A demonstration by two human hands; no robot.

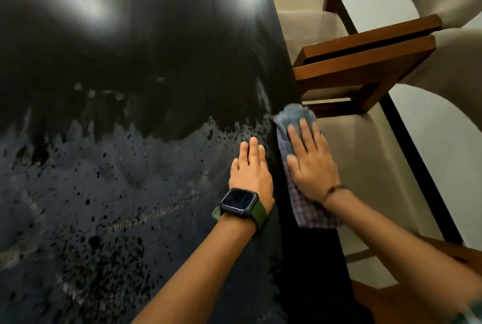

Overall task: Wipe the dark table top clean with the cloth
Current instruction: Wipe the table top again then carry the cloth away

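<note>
The dark table top (130,63) fills the left and middle of the view. Its near half is dull, streaked and speckled with dark spots; its far half looks darker and glossy. My right hand (310,159) lies flat on a blue checked cloth (294,115) and presses it against the table's right side edge. The cloth hangs down past my wrist. My left hand (250,169) rests flat on the table top just beside that edge, fingers together, holding nothing. A dark watch on a green strap sits on my left wrist.
Wooden chairs with beige cushions (365,63) stand close along the table's right edge, their seats (365,167) just beyond the cloth. Pale floor shows at the far right.
</note>
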